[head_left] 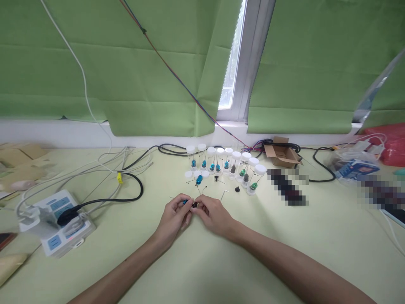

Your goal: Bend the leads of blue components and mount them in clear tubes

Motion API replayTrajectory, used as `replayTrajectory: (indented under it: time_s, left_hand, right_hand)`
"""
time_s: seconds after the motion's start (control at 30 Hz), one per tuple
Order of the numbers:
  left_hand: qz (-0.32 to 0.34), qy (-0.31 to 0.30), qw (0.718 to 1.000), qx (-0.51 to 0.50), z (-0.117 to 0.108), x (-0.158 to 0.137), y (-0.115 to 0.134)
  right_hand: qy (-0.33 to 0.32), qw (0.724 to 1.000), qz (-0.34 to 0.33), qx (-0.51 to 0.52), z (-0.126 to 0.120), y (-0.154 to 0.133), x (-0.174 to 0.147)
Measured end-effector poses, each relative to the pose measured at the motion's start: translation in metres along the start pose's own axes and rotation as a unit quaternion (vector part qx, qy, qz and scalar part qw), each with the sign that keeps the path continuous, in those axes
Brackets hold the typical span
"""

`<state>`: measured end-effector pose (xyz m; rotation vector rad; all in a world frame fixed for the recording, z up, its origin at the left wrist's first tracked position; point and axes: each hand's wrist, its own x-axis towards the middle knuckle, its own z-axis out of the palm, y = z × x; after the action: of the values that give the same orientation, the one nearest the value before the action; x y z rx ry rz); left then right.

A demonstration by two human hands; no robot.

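My left hand (176,216) pinches a small blue metal part (185,202) between thumb and fingers. Right beside it, the fingertips of my right hand (212,212) are closed on a small black part (195,205). The two pieces meet or nearly meet; the fingers partly cover both. Just beyond my hands lie loose blue metal pieces (199,180), a black piece (216,178), another black piece (237,189) and a thin L-shaped hex key (224,194). Behind them stands a slanting row of clear tubes (226,165) with white caps, holding blue, green and dark parts.
On the left sits a white power strip (70,223) with plugs and a black cable (139,192). An open cardboard box (280,155) stands at the back right. Farther right are a clear plastic bag (340,166) and a red bag (394,145).
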<state>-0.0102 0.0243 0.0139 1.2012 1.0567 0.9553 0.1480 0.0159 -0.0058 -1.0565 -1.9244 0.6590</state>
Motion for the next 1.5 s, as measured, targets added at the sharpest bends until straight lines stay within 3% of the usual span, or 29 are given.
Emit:
replayTrajectory:
  time_s: [0.23, 0.67, 1.07, 1.5]
  left_hand:
    - [-0.006, -0.032, 0.999, -0.005, -0.0023, 0.0014, -0.0009]
    - [0.002, 0.012, 1.000, -0.007, -0.0013, 0.0018, -0.0016]
    - [-0.012, -0.023, 1.000, -0.006, -0.0022, 0.0016, 0.0000]
    - [-0.009, -0.008, 1.000, -0.019, -0.0024, 0.0021, -0.0016]
  right_hand:
    - [-0.002, 1.000, 0.004, -0.028, 0.0002, -0.0014, 0.0009]
    - [-0.010, 1.000, 0.026, 0.003, -0.0010, -0.0034, -0.0003]
    - [-0.008, 0.999, 0.010, -0.035, 0.0004, -0.0021, 0.0017]
    - [-0.009, 0.999, 0.022, 0.021, -0.0004, -0.0019, -0.0012]
